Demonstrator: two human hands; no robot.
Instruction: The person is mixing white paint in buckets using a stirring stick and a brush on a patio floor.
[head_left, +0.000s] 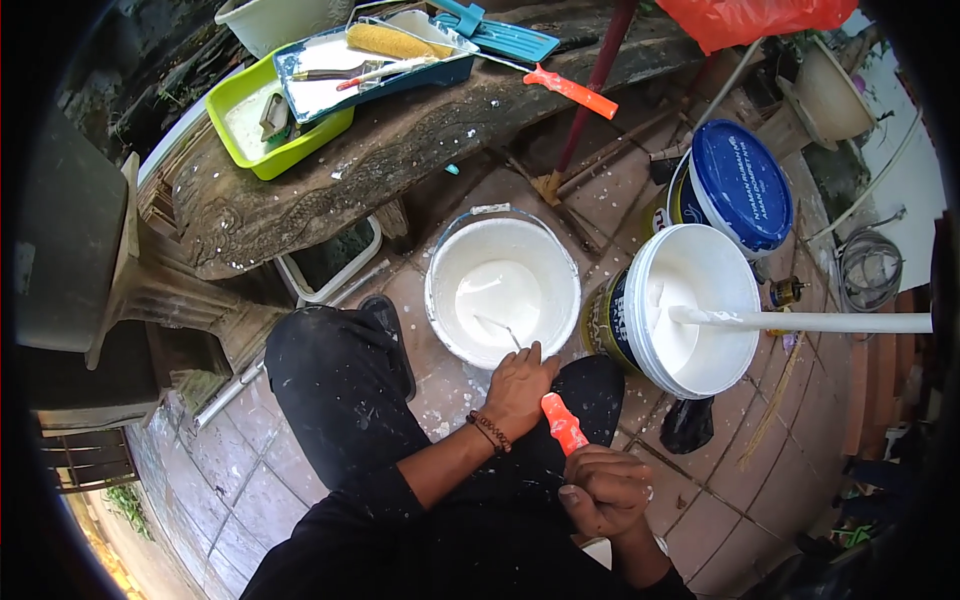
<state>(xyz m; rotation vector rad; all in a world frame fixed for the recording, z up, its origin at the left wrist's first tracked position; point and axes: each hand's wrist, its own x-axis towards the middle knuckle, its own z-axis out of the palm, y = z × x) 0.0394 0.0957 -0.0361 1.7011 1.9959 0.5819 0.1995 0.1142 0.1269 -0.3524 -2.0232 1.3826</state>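
Note:
A white bucket [452, 262] with white paint in the bottom stands on the tiles before me. My left hand [518, 393], a beaded bracelet on its wrist, is closed at the near rim. From its fingers a thin metal rod [500, 328] with a bent end reaches over the paint. My right hand [607, 488] is a fist around the lower end of an orange handle [564, 424], whose top points toward the left hand. Rod and handle look like one paint roller frame; the join is hidden behind the left hand. Something white shows partly below my right hand.
At right, a larger paint pail [700, 240] holds a white pole [820, 321]; behind it is a blue-lidded pail [742, 187]. A wooden bench [400, 165] carries a green tray [225, 140], a blue tray [455, 70] with brushes, and an orange-handled roller [570, 90].

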